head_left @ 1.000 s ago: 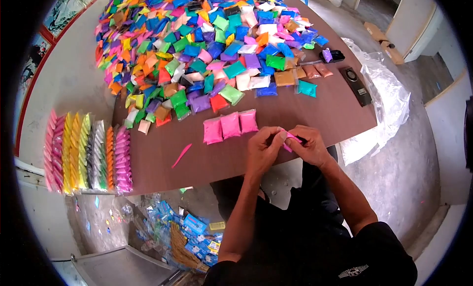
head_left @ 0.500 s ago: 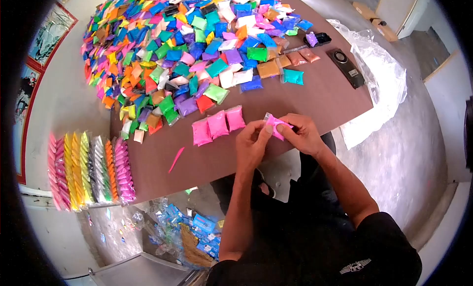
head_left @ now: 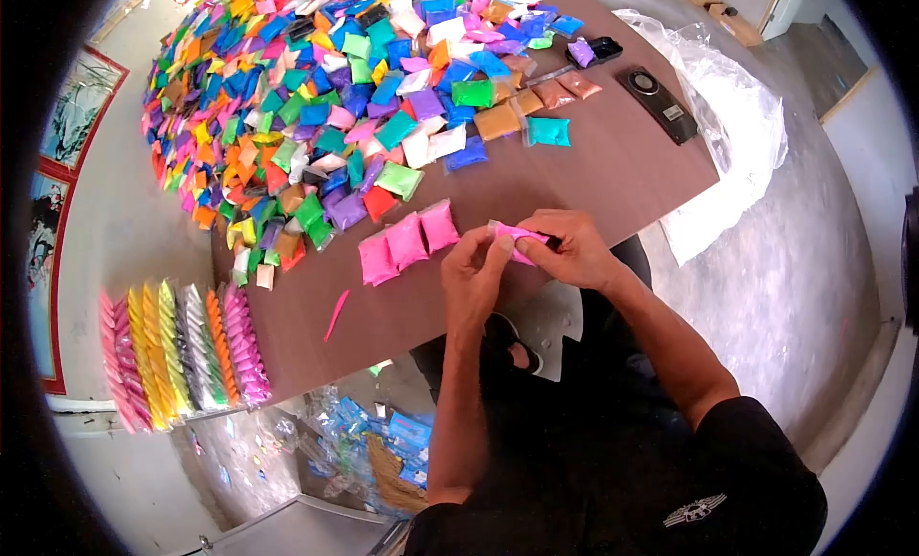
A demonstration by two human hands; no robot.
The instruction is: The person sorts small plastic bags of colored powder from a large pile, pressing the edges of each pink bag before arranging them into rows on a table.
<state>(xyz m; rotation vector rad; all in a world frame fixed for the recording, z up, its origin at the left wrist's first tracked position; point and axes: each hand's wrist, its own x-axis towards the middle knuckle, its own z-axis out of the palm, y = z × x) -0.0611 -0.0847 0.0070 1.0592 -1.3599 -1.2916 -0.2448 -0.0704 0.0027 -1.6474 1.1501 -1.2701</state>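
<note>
Between both hands, just over the table's near edge, is a small clear packet of pink clay-like stuff (head_left: 518, 242). My left hand (head_left: 476, 273) pinches its left end between thumb and fingers. My right hand (head_left: 571, 249) grips the other end, with its thumb pressed on the packet. Left of my hands, a row of three pink packets (head_left: 408, 240) lies side by side on the brown table (head_left: 479, 185). A thin pink plastic tool (head_left: 336, 315) rests nearer the table's front edge.
A large heap of multicoloured packets (head_left: 364, 106) covers the far table. Strips of twisted packets (head_left: 187, 350) lie at the left corner. A black scale-like device (head_left: 657, 104) sits at the right, beside clear plastic sheeting (head_left: 732, 154). Blue packaging (head_left: 409, 436) litters the floor.
The camera view has shifted slightly. Both hands still hold the pink packet, which now looks flatter and more tilted between the fingers.
</note>
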